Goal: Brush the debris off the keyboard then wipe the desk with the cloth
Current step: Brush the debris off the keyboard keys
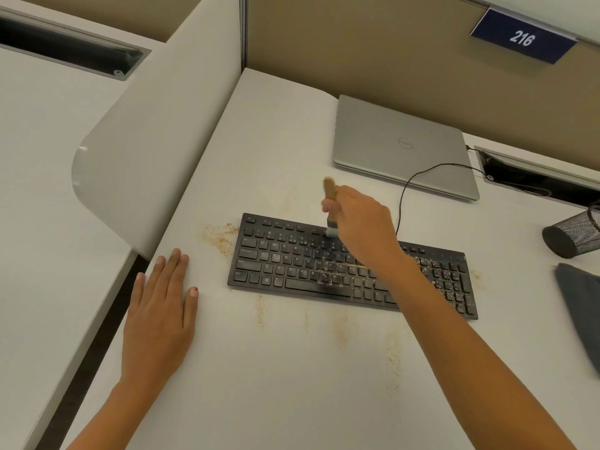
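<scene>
The pale desk fills the middle of the frame, and a closed silver laptop sits at its upper right. Below the laptop, at centre, lies the black keyboard, with the grey cloth untouched at the right edge, well apart from both hands. The left hand rests flat on the desk at lower left, fingers straight and holding nothing. The right hand grips a small wooden-handled brush, with its bristles down on the keyboard's upper rows. Tan debris lies scattered on the desk beside the keyboard's left end and below it, and more clings to the keys at the middle and right end (thickest there, it seems). The brushing step looks to be under way and unfinished. The next move calls for sweeping the right-hand keys clear before reaching right for the cloth. Counted: one desk, one laptop, one keyboard, one cloth, one brush, two hands.
</scene>
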The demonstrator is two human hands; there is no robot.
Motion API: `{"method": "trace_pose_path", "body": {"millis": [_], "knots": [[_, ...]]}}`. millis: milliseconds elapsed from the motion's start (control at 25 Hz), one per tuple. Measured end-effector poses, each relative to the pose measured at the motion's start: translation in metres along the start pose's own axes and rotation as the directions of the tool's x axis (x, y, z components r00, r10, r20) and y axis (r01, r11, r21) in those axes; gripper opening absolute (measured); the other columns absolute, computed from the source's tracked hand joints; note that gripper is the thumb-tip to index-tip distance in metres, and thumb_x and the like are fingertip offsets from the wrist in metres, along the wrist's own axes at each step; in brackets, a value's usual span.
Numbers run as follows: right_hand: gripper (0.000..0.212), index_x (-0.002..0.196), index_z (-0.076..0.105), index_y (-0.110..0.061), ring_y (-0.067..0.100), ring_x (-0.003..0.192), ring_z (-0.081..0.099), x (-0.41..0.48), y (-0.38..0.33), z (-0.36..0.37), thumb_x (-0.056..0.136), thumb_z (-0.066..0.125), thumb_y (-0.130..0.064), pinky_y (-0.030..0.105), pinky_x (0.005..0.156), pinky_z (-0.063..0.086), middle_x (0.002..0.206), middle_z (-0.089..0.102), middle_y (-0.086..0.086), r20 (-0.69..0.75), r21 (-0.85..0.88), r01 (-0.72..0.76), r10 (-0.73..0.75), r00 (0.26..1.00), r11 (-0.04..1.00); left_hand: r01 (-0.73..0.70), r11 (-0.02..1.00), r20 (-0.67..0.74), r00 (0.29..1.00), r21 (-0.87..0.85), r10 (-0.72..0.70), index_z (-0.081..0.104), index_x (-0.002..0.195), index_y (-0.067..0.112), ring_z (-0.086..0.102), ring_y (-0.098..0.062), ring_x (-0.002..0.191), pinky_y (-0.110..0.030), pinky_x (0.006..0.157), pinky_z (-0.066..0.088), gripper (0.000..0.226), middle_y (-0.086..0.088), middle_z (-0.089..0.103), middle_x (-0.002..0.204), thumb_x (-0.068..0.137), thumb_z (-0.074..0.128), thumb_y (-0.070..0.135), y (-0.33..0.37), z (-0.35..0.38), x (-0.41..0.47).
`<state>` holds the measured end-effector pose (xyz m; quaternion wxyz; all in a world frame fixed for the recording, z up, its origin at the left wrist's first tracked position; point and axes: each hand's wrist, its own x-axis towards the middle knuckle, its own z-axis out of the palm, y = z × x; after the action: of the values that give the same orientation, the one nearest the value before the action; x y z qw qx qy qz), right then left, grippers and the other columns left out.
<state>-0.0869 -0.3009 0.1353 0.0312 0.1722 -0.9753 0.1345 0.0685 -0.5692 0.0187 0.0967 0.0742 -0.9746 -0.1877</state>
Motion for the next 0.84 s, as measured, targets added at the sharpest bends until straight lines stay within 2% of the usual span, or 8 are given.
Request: {"method": "trace_pose_path", "body": {"millis": [40, 120, 240, 320, 400, 560, 680, 840], "knots": [[0.030, 0.100, 0.064, -0.015, 0.013, 0.078, 0.060, -0.004, 0.002, 0.001, 0.103, 0.039, -0.032, 0.030, 0.067, 0.048, 0.095, 0.063, -0.009, -0.061, 0.146, -0.052, 0.062, 0.996, 0.988, 0.000, 1.000, -0.001, 1.000, 0.004, 0.000, 0.032, 0.153, 0.007, 0.022, -0.021, 0.149, -0.031, 0.124, 0.000, 0.060, -0.007, 0.032, 0.159, 0.102, 0.023, 0.038, 0.000, 0.000, 0.000], [0.033, 0.095, 0.065, -0.016, 0.007, 0.068, 0.053, -0.009, 0.002, 0.000, 0.104, 0.037, -0.031, 0.023, 0.061, 0.037, 0.084, 0.059, -0.011, -0.003, 0.280, -0.106, 0.111, 0.994, 0.954, 0.002, 1.000, -0.003, 1.000, 0.005, -0.002, 0.032, 0.153, 0.007, 0.022, -0.021, 0.149, -0.030, 0.124, 0.000, 0.060, -0.007, 0.032, 0.159, 0.102, 0.024, 0.037, 0.000, 0.000, -0.001], [0.028, 0.086, 0.062, -0.019, 0.005, 0.061, 0.053, -0.015, 0.005, -0.006, 0.102, 0.040, -0.029, 0.025, 0.057, 0.035, 0.079, 0.063, -0.013, 0.140, 0.130, -0.093, 0.075, 0.987, 0.987, 0.002, 1.000, 0.000, 1.000, 0.001, -0.002, 0.032, 0.153, 0.007, 0.021, -0.021, 0.149, -0.030, 0.124, 0.000, 0.060, -0.007, 0.032, 0.159, 0.102, 0.023, 0.038, 0.001, -0.001, -0.001], [0.031, 0.088, 0.063, -0.020, 0.005, 0.060, 0.054, -0.015, 0.009, -0.008, 0.103, 0.039, -0.032, 0.024, 0.055, 0.035, 0.075, 0.061, -0.016, 0.027, 0.122, -0.139, 0.136, 0.990, 0.983, 0.000, 1.000, -0.002, 1.000, 0.006, 0.000, 0.032, 0.153, 0.007, 0.022, -0.021, 0.149, -0.031, 0.124, 0.001, 0.060, -0.007, 0.033, 0.158, 0.102, 0.023, 0.038, 0.001, 0.000, -0.001], [0.032, 0.094, 0.065, -0.020, 0.008, 0.062, 0.055, -0.017, 0.009, -0.004, 0.103, 0.038, -0.035, 0.028, 0.058, 0.042, 0.075, 0.061, -0.014, -0.062, 0.228, -0.189, 0.208, 0.976, 0.955, 0.000, 1.000, -0.004, 1.000, 0.005, 0.000, 0.032, 0.153, 0.007, 0.022, -0.022, 0.149, -0.031, 0.124, 0.000, 0.061, -0.008, 0.033, 0.158, 0.102, 0.023, 0.038, 0.000, 0.000, -0.001], [0.035, 0.090, 0.062, -0.016, 0.017, 0.062, 0.058, -0.022, 0.008, 0.002, 0.103, 0.036, -0.036, 0.041, 0.065, 0.053, 0.072, 0.062, -0.004, 0.035, 0.045, -0.244, 0.242, 0.970, 0.969, -0.002, 1.000, -0.006, 1.000, 0.002, 0.002, 0.032, 0.153, 0.007, 0.022, -0.021, 0.149, -0.032, 0.124, 0.001, 0.061, -0.007, 0.032, 0.158, 0.102, 0.022, 0.038, 0.001, 0.000, -0.001], [0.036, 0.098, 0.064, -0.013, 0.019, 0.072, 0.060, -0.026, 0.008, -0.001, 0.103, 0.037, -0.035, 0.037, 0.066, 0.051, 0.085, 0.066, -0.002, -0.118, 0.038, -0.165, 0.168, 0.979, 0.986, -0.002, 1.000, -0.010, 1.000, -0.001, 0.002, 0.033, 0.152, 0.006, 0.022, -0.022, 0.149, -0.034, 0.124, 0.003, 0.060, -0.008, 0.033, 0.158, 0.102, 0.023, 0.038, 0.001, 0.000, -0.001], [0.026, 0.097, 0.063, -0.013, 0.014, 0.076, 0.056, -0.028, -0.001, -0.001, 0.103, 0.041, -0.026, 0.039, 0.071, 0.051, 0.088, 0.060, -0.009, 0.072, 0.116, -0.016, 0.007, 0.997, 0.993, -0.004, 1.000, -0.003, 1.000, 0.001, 0.004, 0.033, 0.152, 0.006, 0.022, -0.022, 0.149, -0.030, 0.124, 0.000, 0.060, -0.008, 0.033, 0.158, 0.102, 0.023, 0.038, 0.001, 0.000, -0.002]]}}
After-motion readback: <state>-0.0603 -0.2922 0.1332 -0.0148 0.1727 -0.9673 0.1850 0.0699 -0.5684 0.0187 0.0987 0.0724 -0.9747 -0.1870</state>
